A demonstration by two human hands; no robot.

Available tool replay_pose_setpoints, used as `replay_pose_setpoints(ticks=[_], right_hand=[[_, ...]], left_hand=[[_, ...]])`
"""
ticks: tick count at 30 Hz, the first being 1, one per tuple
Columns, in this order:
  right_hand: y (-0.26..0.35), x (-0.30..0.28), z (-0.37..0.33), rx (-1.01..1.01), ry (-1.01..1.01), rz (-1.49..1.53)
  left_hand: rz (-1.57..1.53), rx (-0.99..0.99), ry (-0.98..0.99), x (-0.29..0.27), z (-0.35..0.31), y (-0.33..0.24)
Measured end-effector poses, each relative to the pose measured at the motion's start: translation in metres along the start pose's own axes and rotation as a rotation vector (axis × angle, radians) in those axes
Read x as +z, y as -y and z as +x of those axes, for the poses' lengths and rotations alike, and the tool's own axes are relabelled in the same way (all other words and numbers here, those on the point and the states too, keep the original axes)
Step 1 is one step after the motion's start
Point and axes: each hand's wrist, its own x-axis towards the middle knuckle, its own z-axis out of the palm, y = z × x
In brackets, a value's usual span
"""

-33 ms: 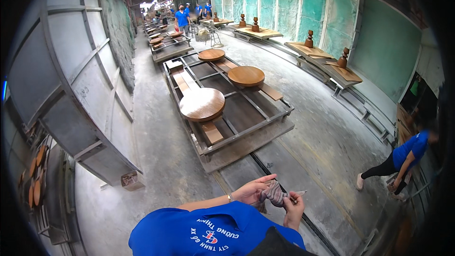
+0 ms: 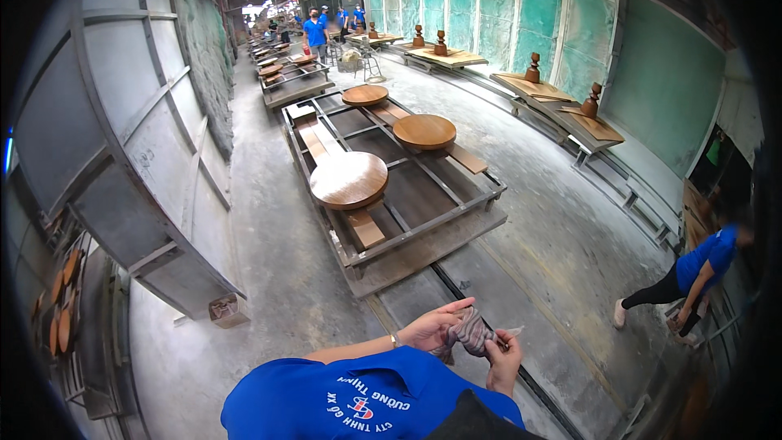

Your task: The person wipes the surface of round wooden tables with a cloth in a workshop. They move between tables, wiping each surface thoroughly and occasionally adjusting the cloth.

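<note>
A crumpled striped cloth [image 2: 471, 334], greyish pink and dark, is bunched between my two hands in front of my body. My left hand [image 2: 428, 329] holds its left side, with the index finger stretched out along the top. The right side of the cloth is pinched by my right hand [image 2: 505, 361], its thumb and fingers pressed together. A small pale, pointed piece [image 2: 515, 331] sticks out at the right fingertips; its kind cannot be made out. Just beyond my hands stands a low metal-frame cart [image 2: 423, 236] bearing round wooden tops, the nearest a glossy brown one [image 2: 349, 180].
A floor rail [image 2: 444, 281] runs under the cart toward me. To the right, a person in blue [image 2: 705, 265] bends by the wall. Benches [image 2: 562, 118] with turned wooden pieces line the right side. A grey metal partition [image 2: 134, 122] stands left. More people [image 2: 315, 33] are far ahead.
</note>
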Motion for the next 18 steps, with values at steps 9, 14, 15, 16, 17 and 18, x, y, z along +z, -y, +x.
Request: replay_pose_setpoints(ticks=[9, 14, 15, 16, 17, 18], right_hand=[[0.000, 0.003, 0.015, 0.004, 0.049, 0.040], [-0.002, 0.005, 0.025, 0.006, 0.086, 0.043], [-0.002, 0.006, 0.027, 0.011, 0.084, 0.042], [-0.002, 0.006, 0.027, 0.020, 0.079, 0.049], [-0.002, 0.007, 0.027, 0.013, 0.088, 0.036], [-0.001, 0.008, 0.027, 0.011, 0.093, 0.029]], left_hand=[[0.458, 0.244, -0.242, -0.013, -0.011, -0.007], [0.237, 0.000, -0.150, -0.008, -0.018, -0.001], [0.231, -0.098, -0.134, -0.007, -0.020, -0.001], [0.226, -0.116, -0.118, -0.006, -0.022, 0.000], [0.214, -0.116, -0.072, -0.003, -0.025, 0.001], [0.216, -0.142, -0.065, -0.001, -0.027, 0.000]])
